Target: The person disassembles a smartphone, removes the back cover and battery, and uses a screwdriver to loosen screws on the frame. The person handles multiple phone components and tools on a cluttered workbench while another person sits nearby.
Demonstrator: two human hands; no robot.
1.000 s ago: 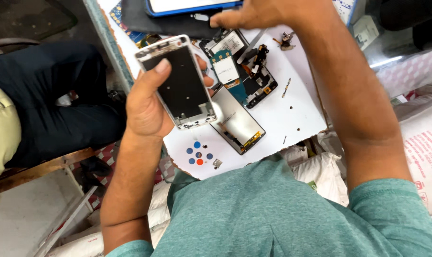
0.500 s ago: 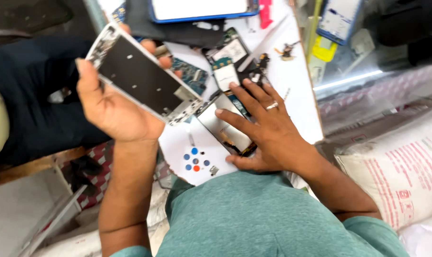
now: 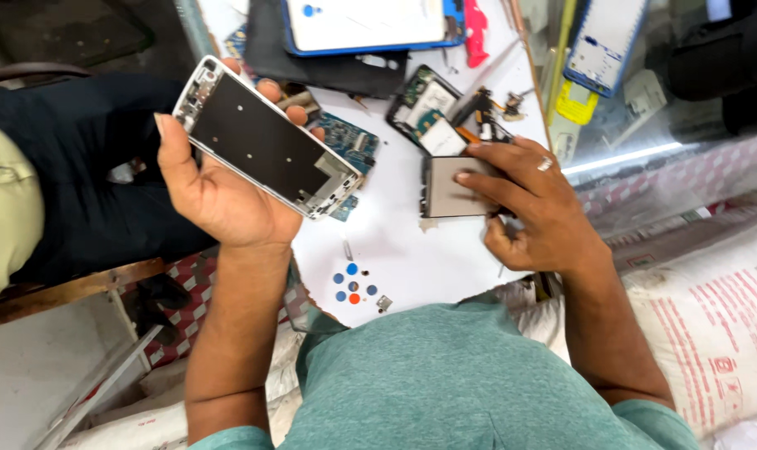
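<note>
Left grip (image 3: 220,187) is closed round a stripped silver-edged phone frame with a dark inner plate (image 3: 266,142), thumb on the near long edge, fingertips wrapped over the far edge, frame held tilted in the air above the left edge of the white tabletop (image 3: 395,250). Right grip (image 3: 532,208) lies flat with fingers spread, pressing a grey rectangular metal plate (image 3: 449,187) down on the tabletop, not lifted; silver ring on one finger.

Handling, my guess: frame is light, stiff but thin, easy to bend at the cut-outs, so hold by the long rails, not the dark centre. Grey plate looks thin, smooth and slippery; slide it or pinch it at the edges.

Nearest me, my teal shirt (image 3: 462,375). Then a small cluster of blue and orange round dots (image 3: 352,283) with a tiny metal square (image 3: 384,303) just beside it, loose on the tabletop. No tray or container in view; all parts lie bare.

Further out: blue circuit board (image 3: 349,142) partly under the frame, an opened phone body with green board and white label (image 3: 424,108), black flex-cable parts (image 3: 491,108) just past my right fingers. Far edge: black flat cover (image 3: 312,62) under a blue-rimmed white-backed device (image 3: 370,23), a red plastic tool (image 3: 476,29).

Left, a person's dark trouser leg (image 3: 70,167). Right, white woven sacks (image 3: 712,300).
</note>
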